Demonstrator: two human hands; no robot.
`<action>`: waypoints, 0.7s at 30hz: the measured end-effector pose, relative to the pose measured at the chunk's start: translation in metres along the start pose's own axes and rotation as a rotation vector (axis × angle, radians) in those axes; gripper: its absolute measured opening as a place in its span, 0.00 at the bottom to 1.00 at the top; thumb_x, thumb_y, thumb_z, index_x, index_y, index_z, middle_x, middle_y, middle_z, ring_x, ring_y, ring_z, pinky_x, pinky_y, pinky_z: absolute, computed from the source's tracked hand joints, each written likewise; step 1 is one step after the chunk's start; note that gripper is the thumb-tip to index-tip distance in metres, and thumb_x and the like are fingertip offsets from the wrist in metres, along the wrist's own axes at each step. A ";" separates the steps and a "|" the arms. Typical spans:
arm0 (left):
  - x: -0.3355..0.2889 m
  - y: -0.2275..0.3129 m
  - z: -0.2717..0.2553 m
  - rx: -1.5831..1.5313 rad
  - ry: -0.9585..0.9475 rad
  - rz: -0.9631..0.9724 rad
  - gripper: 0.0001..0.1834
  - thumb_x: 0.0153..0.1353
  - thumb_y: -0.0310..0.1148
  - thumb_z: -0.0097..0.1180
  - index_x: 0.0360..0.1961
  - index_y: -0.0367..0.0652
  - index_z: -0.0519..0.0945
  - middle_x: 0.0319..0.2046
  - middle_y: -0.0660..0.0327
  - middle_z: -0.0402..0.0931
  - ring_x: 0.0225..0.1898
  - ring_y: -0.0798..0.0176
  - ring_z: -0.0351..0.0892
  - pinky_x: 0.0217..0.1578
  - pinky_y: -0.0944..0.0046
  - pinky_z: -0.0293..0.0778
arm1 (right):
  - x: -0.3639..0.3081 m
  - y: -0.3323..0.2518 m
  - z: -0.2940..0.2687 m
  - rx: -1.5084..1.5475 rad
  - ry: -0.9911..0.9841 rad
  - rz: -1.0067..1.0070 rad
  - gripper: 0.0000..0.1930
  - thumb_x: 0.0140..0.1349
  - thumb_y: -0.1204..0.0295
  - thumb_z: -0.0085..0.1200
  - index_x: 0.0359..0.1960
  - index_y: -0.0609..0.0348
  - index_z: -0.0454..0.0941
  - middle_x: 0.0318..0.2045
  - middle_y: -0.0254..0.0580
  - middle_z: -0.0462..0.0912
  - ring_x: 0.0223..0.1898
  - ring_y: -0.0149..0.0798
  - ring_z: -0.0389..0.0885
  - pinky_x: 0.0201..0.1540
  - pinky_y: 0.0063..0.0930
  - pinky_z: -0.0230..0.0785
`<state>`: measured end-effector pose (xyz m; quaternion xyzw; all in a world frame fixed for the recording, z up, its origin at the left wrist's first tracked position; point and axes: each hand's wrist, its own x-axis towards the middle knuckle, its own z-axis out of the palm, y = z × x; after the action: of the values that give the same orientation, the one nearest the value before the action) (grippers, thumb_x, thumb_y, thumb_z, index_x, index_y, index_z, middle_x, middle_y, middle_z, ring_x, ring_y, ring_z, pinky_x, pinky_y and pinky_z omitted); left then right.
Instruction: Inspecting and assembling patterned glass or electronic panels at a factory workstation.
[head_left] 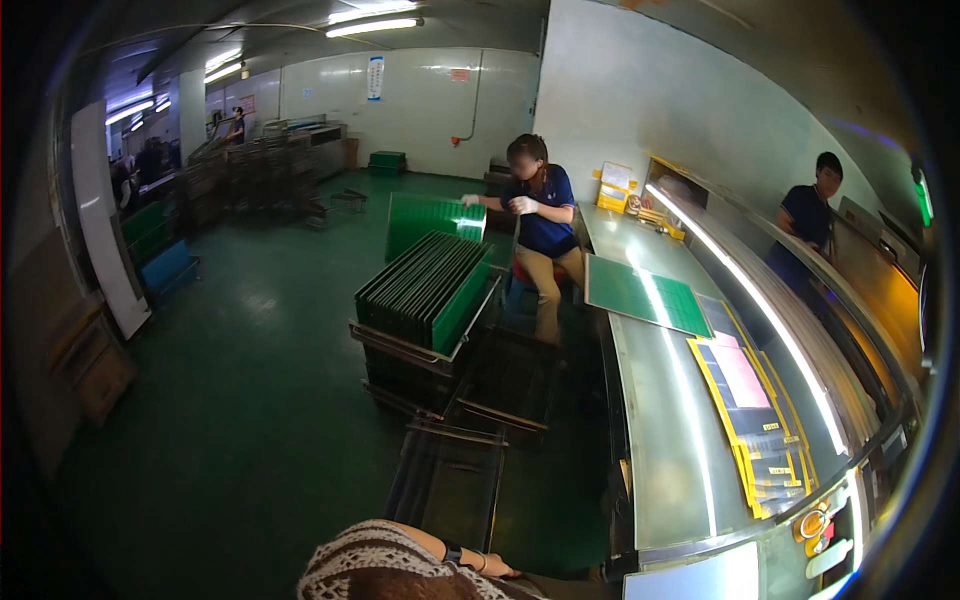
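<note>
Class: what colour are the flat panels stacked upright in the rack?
Green, clearest in the head view: panels.

green panels (425, 285), green floor (250, 400), yellow-edged sheets (750, 400)

A seated co-worker (538, 215) lifts a green panel (434, 217) beside a rack of upright green boards (425, 290), while another person (806, 225) stands behind the long steel table (672, 440), where a green sheet (645, 292) and yellow-edged folders (755, 420) lie.
</note>
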<state>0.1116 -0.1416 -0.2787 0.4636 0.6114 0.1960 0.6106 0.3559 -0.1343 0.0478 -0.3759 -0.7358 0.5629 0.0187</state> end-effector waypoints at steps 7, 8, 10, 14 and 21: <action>-0.013 0.055 -0.023 0.175 0.341 -0.151 0.27 0.48 0.56 0.54 0.31 0.38 0.80 0.36 0.48 0.78 0.41 0.48 0.77 0.41 0.56 0.70 | -0.080 0.029 -0.010 0.113 0.126 0.216 0.23 0.55 0.52 0.53 0.48 0.51 0.72 0.42 0.54 0.78 0.41 0.53 0.77 0.46 0.47 0.67; -0.010 0.064 -0.033 0.220 0.487 0.030 0.22 0.48 0.51 0.54 0.29 0.40 0.79 0.30 0.49 0.78 0.36 0.48 0.78 0.37 0.55 0.72 | -0.095 0.030 -0.009 0.130 0.152 0.241 0.23 0.55 0.52 0.53 0.48 0.51 0.72 0.42 0.54 0.78 0.41 0.53 0.77 0.46 0.47 0.67; -0.007 0.126 -0.062 0.164 0.698 0.294 0.13 0.50 0.42 0.55 0.24 0.42 0.76 0.24 0.52 0.76 0.30 0.49 0.76 0.32 0.55 0.72 | -0.124 0.031 -0.008 0.180 0.245 0.305 0.23 0.55 0.52 0.52 0.48 0.51 0.72 0.42 0.54 0.78 0.41 0.53 0.77 0.47 0.48 0.67; 0.037 0.214 -0.111 0.516 1.009 0.754 0.11 0.48 0.39 0.58 0.31 0.47 0.76 0.34 0.57 0.73 0.40 0.51 0.72 0.39 0.57 0.70 | -0.186 0.034 -0.018 0.264 0.482 0.361 0.24 0.56 0.51 0.52 0.49 0.50 0.72 0.43 0.54 0.78 0.41 0.54 0.77 0.47 0.48 0.67; 0.135 0.315 -0.084 0.812 0.820 0.224 0.34 0.57 0.55 0.44 0.63 0.55 0.58 0.67 0.58 0.43 0.68 0.49 0.33 0.60 0.35 0.40 | -0.246 -0.022 -0.081 0.049 0.968 0.312 0.09 0.61 0.73 0.47 0.39 0.65 0.74 0.28 0.41 0.79 0.32 0.31 0.76 0.37 0.22 0.68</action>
<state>0.1602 0.1501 -0.0868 0.6082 0.7712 0.1727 0.0736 0.5573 -0.2114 0.1939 -0.6984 -0.5645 0.3375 0.2823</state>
